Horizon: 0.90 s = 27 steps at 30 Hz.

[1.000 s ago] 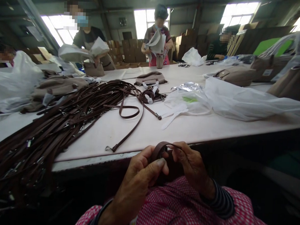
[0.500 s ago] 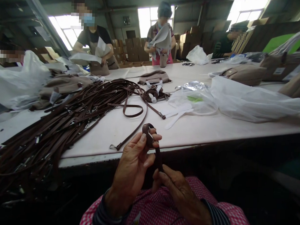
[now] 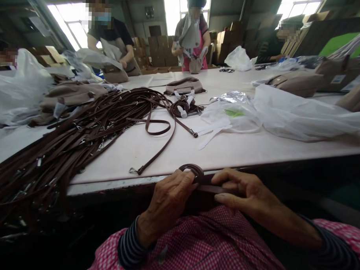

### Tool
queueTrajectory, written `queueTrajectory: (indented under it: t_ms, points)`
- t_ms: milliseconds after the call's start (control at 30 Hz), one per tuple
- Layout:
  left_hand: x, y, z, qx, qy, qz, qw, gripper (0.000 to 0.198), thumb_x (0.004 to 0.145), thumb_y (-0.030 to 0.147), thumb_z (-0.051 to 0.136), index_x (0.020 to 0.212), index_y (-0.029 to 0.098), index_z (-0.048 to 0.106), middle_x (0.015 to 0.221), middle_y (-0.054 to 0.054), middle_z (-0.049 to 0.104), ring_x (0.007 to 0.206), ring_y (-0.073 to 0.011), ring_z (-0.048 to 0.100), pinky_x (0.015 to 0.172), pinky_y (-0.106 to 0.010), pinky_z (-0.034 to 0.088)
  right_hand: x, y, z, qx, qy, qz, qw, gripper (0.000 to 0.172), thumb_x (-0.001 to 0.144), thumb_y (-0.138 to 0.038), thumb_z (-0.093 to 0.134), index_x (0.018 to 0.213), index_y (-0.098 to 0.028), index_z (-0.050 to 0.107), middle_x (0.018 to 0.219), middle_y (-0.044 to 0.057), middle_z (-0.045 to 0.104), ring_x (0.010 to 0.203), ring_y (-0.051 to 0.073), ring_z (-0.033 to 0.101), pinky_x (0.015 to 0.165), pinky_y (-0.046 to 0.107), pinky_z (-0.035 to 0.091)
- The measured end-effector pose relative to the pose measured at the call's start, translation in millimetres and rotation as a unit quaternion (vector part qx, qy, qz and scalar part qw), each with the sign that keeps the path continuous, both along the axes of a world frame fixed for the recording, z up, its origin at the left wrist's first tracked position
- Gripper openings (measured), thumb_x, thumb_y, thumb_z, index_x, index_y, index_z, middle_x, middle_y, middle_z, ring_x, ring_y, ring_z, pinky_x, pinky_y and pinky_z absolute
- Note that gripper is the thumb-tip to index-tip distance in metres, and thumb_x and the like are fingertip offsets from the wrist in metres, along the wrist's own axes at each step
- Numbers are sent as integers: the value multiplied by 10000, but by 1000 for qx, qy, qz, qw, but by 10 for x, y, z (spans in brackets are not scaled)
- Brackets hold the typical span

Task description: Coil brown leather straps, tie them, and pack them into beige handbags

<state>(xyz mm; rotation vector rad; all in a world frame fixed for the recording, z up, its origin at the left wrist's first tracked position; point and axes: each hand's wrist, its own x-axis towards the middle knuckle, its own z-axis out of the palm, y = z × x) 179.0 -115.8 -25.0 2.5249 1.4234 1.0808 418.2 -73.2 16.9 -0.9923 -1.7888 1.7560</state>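
A dark brown strap (image 3: 200,172), partly wound into a small coil, is between my hands at the table's front edge. My left hand (image 3: 170,199) is closed around the coil. A length of the strap runs from it to the right, where my right hand (image 3: 246,188) grips it between thumb and fingers. Ahead on the table, a loose strap (image 3: 157,161) ends in a metal clasp near the edge. Beyond it sits a wound strap bundle (image 3: 182,107) with white wrapping. To the left spreads a big heap of brown straps (image 3: 88,128) with metal hooks, hanging over the edge.
The pale table (image 3: 226,148) holds a taupe bag (image 3: 184,85) in the middle and white plastic sheeting (image 3: 304,115) at right. More taupe bags (image 3: 294,84) lie behind it. Across the table, co-workers handle bags, including one person in a pink apron (image 3: 202,57).
My right hand has moved right and up, drawing the strap sideways. My left hand has turned palm down, and the strap in it now shows a wound coil.
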Motion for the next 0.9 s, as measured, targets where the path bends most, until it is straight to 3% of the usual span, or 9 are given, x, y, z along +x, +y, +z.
queueTrajectory:
  t_ms: [67, 200, 300, 400, 533, 600, 700, 800, 900]
  points:
    - [-24, -26, 40, -52, 42, -17, 998, 104, 1075, 183, 460, 1115, 174, 556, 960, -51, 644, 867, -194, 577, 742, -308, 452, 80, 158, 111, 88, -46, -27, 995, 262, 881, -384, 781, 1042, -203, 683, 830, -8, 721, 705, 128, 619, 610, 216, 449]
    - [-57, -103, 127, -139, 55, -25, 988, 157, 1086, 292, 473, 1003, 190, 559, 928, -32, 617, 810, -188, 542, 700, -310, 400, 156, 406, 254, 272, -90, -54, 957, 184, 899, -399, 765, 892, -215, 777, 853, 2, 748, 809, 166, 665, 730, 250, 492]
    - [-73, -164, 231, -247, -35, -42, 968, 279, 1093, 373, 453, 962, 180, 605, 911, -26, 618, 798, -169, 540, 735, -302, 403, 162, 497, 234, 305, -86, -41, 947, 200, 947, -384, 705, 898, -209, 787, 852, 4, 750, 811, 165, 667, 756, 256, 490]
    - [-65, -216, 346, -376, -209, -75, 899, 367, 1082, 417, 469, 896, 166, 664, 835, -20, 617, 751, -141, 539, 703, -269, 399, 128, 474, 147, 262, -86, -8, 961, 255, 996, -400, 631, 923, -198, 768, 865, 7, 727, 821, 160, 644, 752, 254, 478]
    - [11, -255, 462, -482, -449, -96, 746, 314, 1023, 426, 584, 994, 141, 711, 776, -48, 671, 679, -124, 529, 631, -241, 378, 4, 285, 16, 184, -53, 25, 981, 336, 1041, -426, 555, 876, -184, 720, 853, 4, 683, 810, 142, 604, 749, 243, 459]
    - [74, -254, 527, -487, -528, -84, 691, 308, 1014, 410, 603, 986, 125, 717, 751, -55, 668, 646, -106, 506, 603, -220, 362, -92, 168, -73, 156, -4, -18, 988, 399, 1066, -442, 502, 825, -178, 678, 782, -4, 631, 742, 127, 564, 698, 237, 444]
    - [163, -224, 648, -450, -608, -58, 651, 305, 1010, 383, 618, 954, 110, 742, 753, -47, 637, 631, -82, 468, 560, -184, 345, -251, 8, -252, 198, 55, -102, 973, 361, 1083, -444, 466, 943, -190, 682, 787, -9, 603, 714, 122, 537, 676, 239, 432]
    - [190, -160, 750, -386, -661, -59, 641, 273, 1012, 356, 612, 993, 127, 760, 827, -56, 644, 673, -92, 490, 546, -170, 385, -394, -133, -435, 245, 57, -80, 965, 344, 1090, -459, 427, 1078, -210, 664, 871, 15, 649, 738, 141, 572, 701, 265, 448]
    - [155, -75, 784, -316, -676, -77, 661, 267, 1020, 346, 591, 1111, 154, 754, 939, -86, 684, 737, -119, 542, 554, -181, 449, -503, -261, -561, 190, 39, -47, 980, 404, 1082, -522, 405, 980, -214, 646, 736, 2, 584, 634, 144, 527, 637, 279, 432]
